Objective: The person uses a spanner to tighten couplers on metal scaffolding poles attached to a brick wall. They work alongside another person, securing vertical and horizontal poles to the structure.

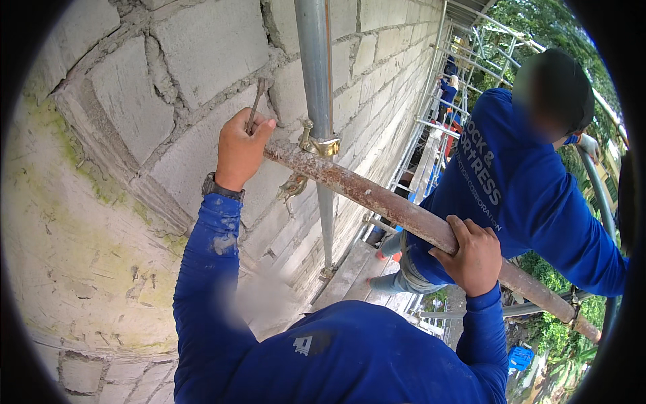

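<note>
L hand (243, 151): grip closed on slim metal tool (256, 104), held approx. upright, its top end near the block wall (208, 50). Dark watch (224, 188) on L wrist.

R hand (473, 254): grip wrapped over rusty pipe (377, 198), thumb one side, fingers the other. Pipe runs diag. from just beside L hand down to lower R, crossing in front of vert. grey pole (313, 67) at brass-col. clamp (323, 145) (can't tell if pipe is seated in it). Second clamp (293, 187) hangs just below pipe, nr. wall.

Co-worker (491, 168) to R, blue top, dark cap, stands beyond pipe; gloved hand (590, 146) at curved grey tube (601, 195). Scaffold planks (346, 273) below, along wall. More scaffold frames (471, 64) in bkgd., greenery (531, 20) behind. Blue crate (520, 358) on ground, lower R.
</note>
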### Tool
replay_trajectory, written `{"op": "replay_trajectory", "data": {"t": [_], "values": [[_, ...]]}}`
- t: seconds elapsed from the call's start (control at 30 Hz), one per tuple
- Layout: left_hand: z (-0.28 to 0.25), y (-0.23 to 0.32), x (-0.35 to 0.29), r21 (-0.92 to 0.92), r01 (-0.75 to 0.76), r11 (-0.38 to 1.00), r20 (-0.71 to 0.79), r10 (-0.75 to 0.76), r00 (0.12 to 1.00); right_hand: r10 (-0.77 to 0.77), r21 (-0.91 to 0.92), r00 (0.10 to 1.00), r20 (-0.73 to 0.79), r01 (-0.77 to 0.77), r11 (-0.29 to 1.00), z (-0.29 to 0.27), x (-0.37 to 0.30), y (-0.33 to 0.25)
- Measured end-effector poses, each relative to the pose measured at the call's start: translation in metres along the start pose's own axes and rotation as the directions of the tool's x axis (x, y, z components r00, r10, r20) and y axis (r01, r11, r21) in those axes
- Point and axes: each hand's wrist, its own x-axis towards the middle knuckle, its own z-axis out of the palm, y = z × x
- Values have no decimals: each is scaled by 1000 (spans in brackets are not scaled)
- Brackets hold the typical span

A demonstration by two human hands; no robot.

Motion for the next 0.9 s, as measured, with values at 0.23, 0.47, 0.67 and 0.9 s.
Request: {"op": "replay_trajectory", "data": {"t": [0.23,0.47,0.67,0.9], "values": [[-5,-30,-66,-139,122,983,71,-113,991,25,26,999,45,-27,999,3,1,2],[-12,-44,-112,-226,198,954,111,-176,978,28,13,998,58,-28,1000,3,1,-1],[-9,-40,-133,-308,246,919,154,-207,966,33,-34,996,80,-30,999,4,2,-2],[-19,-41,-152,-351,255,901,87,-239,967,-19,9,995,98,19,1000,-7,-17,-13]]}}
